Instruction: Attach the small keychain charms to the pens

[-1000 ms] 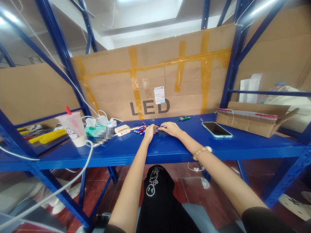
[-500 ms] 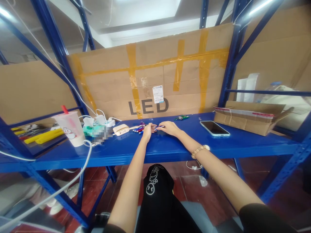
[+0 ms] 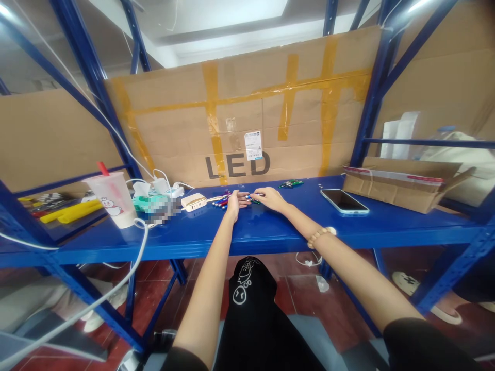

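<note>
My left hand (image 3: 237, 201) is over the blue shelf top, palm turned up, with its fingers stretched out towards the right. Close beside it, my right hand (image 3: 270, 199) pinches a slim blue-and-white pen (image 3: 249, 196), whose tip points at the left fingers. Whether the left fingers touch the pen, I cannot tell. Several blue, red and purple pens (image 3: 219, 203) lie in a loose pile left of my left hand, partly hidden by it. Something green (image 3: 256, 202) shows on the shelf between the hands.
Behind the hands, green pens (image 3: 291, 183) lie near the cardboard panel (image 3: 174, 139). A phone (image 3: 344, 201) and an open carton (image 3: 390, 188) are to the right. Leftwards are a cream box (image 3: 194, 202), a green packet (image 3: 149, 204) and a drink cup (image 3: 114, 201) beside a white cable (image 3: 141, 247).
The left fingers have spread and opened out. My right hand still pinches near them, and green now shows between the hands. The view has shifted slightly; shoes now appear at lower right.
</note>
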A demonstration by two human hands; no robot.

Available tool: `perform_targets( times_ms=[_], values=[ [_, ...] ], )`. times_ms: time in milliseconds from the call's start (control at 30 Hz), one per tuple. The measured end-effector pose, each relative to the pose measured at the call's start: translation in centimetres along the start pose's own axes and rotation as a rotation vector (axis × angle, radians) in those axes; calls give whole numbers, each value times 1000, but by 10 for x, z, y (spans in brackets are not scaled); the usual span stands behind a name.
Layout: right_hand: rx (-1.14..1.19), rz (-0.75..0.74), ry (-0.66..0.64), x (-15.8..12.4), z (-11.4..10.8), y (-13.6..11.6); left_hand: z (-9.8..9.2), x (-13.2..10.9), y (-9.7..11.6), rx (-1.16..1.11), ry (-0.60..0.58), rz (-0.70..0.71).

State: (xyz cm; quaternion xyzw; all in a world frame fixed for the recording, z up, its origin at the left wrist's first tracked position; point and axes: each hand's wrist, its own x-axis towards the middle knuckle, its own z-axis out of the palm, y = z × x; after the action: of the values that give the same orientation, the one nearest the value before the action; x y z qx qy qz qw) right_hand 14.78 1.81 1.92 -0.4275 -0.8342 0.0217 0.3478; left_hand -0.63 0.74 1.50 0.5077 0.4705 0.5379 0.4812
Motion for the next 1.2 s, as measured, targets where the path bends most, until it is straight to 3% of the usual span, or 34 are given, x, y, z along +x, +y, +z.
perform_targets(
  times_ms=[333,833,1200],
  values=[
    [43,-8,-12,1,4,2,0,7,-11,102,-1,83],
    [14,-47,-88,1,4,5,0,4,-7,41,11,47],
    [-48,-13,-73,1,3,8,2,3,-6,15,40,48]
  ],
)
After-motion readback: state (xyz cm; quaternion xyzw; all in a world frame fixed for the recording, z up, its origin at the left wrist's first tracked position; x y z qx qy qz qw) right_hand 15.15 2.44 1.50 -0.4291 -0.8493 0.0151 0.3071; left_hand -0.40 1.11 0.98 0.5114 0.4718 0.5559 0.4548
